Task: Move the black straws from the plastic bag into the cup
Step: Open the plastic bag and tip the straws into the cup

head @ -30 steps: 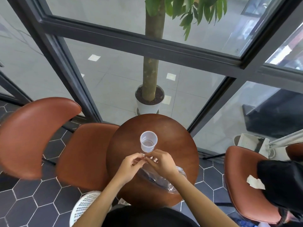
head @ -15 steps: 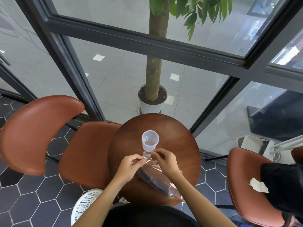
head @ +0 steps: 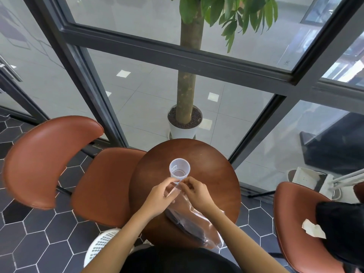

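A clear plastic cup [head: 179, 170] stands upright and empty near the middle of the round wooden table [head: 212, 168]. Just behind it toward me lies a long clear plastic bag [head: 195, 221] with black straws [head: 187, 227] inside, running from the cup toward the table's near edge. My left hand [head: 159, 198] and my right hand [head: 197, 194] both pinch the bag's far end, close to the cup's base. The straws stay inside the bag.
A brown leather chair [head: 59, 164] sits left of the table, another brown chair [head: 301, 229] at right with black cloth and a paper scrap. A white perforated basket [head: 102, 243] is below left. A potted tree [head: 187, 119] stands behind the glass wall.
Both hands shifted slightly toward the cup while still working the bag's end; the bag now lies stretched longer toward me.
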